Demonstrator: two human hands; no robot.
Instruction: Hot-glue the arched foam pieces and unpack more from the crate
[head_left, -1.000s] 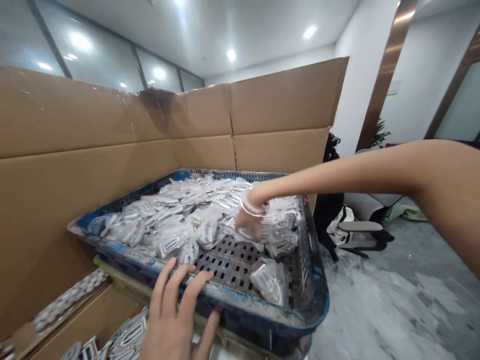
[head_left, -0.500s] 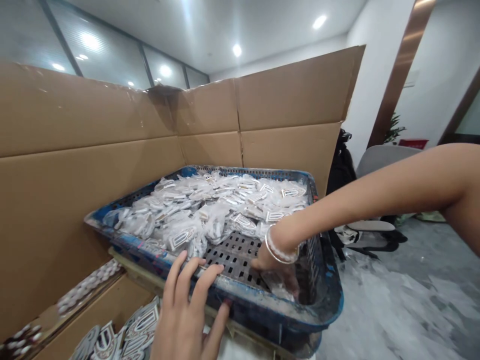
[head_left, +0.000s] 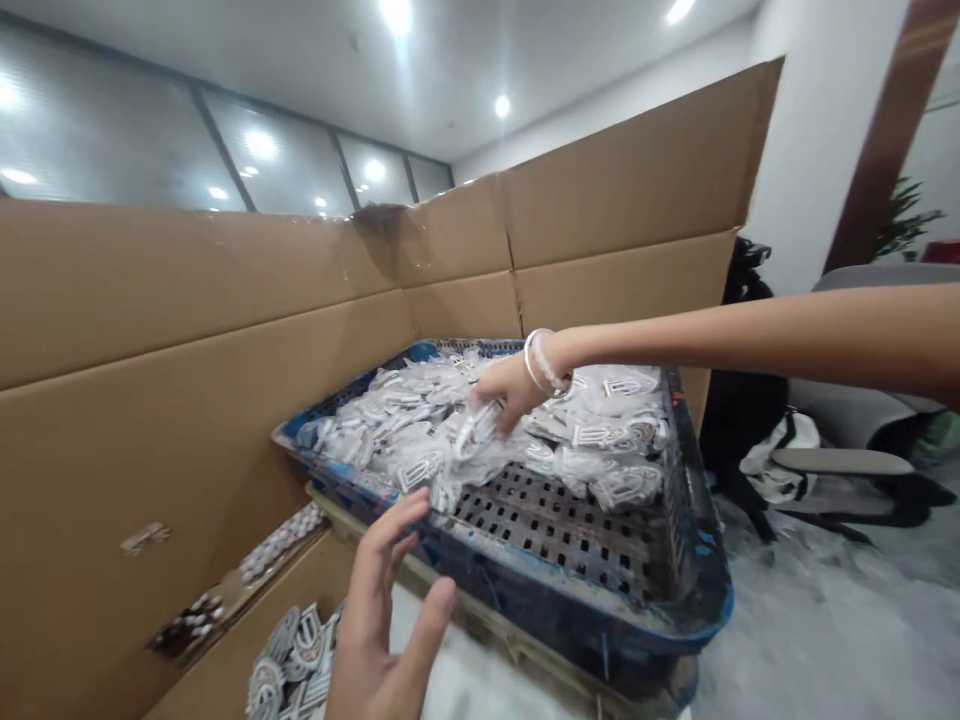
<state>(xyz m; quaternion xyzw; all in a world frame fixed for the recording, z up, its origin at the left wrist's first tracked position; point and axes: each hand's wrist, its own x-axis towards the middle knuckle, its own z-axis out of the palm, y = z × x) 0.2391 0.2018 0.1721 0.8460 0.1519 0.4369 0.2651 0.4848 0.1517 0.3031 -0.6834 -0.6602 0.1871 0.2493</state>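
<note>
My right hand (head_left: 512, 388) reaches over the blue plastic crate (head_left: 585, 598), a light bracelet on its wrist. Its fingers are closed on a clear bagged piece (head_left: 477, 432), white and grey with a U-shaped mark, above other bags. Many similar plastic-wrapped pieces (head_left: 390, 405) are heaped across the crate's back and left, and a stack (head_left: 626, 480) lies along its right side. Part of the slotted crate floor shows at the front. My left hand (head_left: 386, 620) is held just in front of the near rim, thumb and fingers apart, with nothing in it.
Tall cardboard walls (head_left: 630, 190) stand behind and left of the crate. Loose unwrapped pieces (head_left: 300, 650) lie in a cardboard box at lower left, near white beads (head_left: 281, 545) and dark-and-white beads (head_left: 191, 620). A grey chair (head_left: 855, 390) and scattered plastic on the floor are at right.
My right hand has moved from the crate's front right corner up and left to the heap. My left hand has come off the rim. A bagged stack now lies on the right.
</note>
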